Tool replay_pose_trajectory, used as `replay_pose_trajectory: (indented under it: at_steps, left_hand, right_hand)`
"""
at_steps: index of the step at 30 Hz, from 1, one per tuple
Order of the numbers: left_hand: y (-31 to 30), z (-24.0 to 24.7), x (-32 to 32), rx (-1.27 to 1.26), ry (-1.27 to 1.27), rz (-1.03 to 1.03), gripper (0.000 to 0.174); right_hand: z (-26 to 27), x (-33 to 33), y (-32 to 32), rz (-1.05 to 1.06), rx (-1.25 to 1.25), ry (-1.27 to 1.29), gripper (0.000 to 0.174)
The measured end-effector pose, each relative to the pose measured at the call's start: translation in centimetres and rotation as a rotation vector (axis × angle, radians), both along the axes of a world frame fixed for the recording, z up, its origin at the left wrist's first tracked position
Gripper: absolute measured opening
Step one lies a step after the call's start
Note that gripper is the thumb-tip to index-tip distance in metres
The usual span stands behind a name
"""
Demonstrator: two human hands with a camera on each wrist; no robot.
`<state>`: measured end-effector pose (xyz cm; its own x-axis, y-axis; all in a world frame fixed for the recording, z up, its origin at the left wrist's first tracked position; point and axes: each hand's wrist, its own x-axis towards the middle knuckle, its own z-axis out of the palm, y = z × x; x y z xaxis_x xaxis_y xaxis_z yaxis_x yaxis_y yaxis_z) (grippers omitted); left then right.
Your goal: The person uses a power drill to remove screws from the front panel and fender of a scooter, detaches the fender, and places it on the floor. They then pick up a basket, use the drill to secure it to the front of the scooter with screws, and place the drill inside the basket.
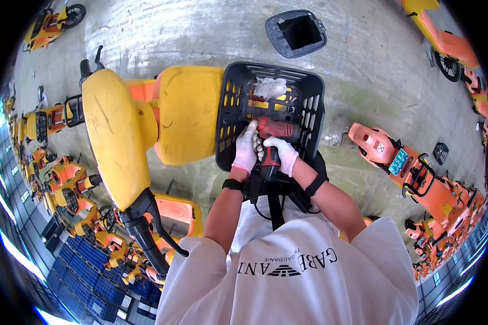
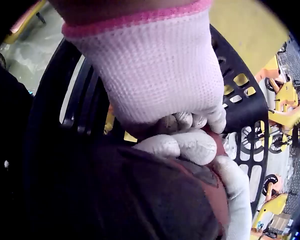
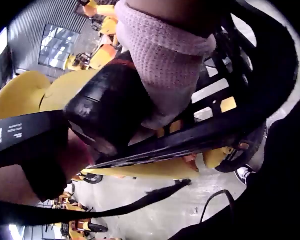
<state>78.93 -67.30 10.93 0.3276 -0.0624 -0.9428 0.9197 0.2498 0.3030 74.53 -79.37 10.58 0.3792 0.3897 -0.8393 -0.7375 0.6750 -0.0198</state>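
A red and black power drill (image 1: 276, 129) lies over the near part of a black plastic basket (image 1: 319, 116), its handle and dark base toward the person. The gloved right hand (image 1: 283, 154) grips the drill's handle from the right. On the other side, the gloved left hand (image 1: 245, 147) has its fingers on the drill, close to the right hand's fingers. In the left wrist view, the left hand (image 2: 160, 75) has curled fingers against the red body (image 2: 217, 195). The right wrist view has the right hand (image 3: 162, 70) beside the black base (image 3: 110, 102); its fingertips are mostly hidden.
Crumpled white material (image 1: 271, 88) lies in the basket's far part. A yellow scooter (image 1: 190, 114) carries the basket, with its handlebar at left. Beyond, a black lid-like piece (image 1: 295, 33) is on the floor. An orange scooter (image 1: 412, 173) stands at right, with rows of others around.
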Motion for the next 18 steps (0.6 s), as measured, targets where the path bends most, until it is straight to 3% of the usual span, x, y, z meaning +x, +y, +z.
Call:
replay_pose_trajectory:
  at_steps: [4,11,14,18]
  left_hand:
    - [0.7,0.5,0.0,-0.040,-0.031,-0.027,0.045]
    - [0.4,0.6,-0.2,-0.060,0.025,-0.007,0.044]
    - [0.1,-0.4,-0.3,-0.092,0.037,0.065,0.039]
    - [0.4,-1.7,-0.6,-0.049,-0.049,0.033,0.037]
  right_hand:
    - [0.5,-0.1,0.8,0.011,-0.123,0.017,0.012]
    - [1.6,0.7,-0.2,0.011,-0.013,0.019,0.010]
    - [0.3,0.9,-1.4,0.017,0.170,0.016,0.014]
    - [0.5,1.0,-1.2,-0.041,0.187,0.072,0.017]
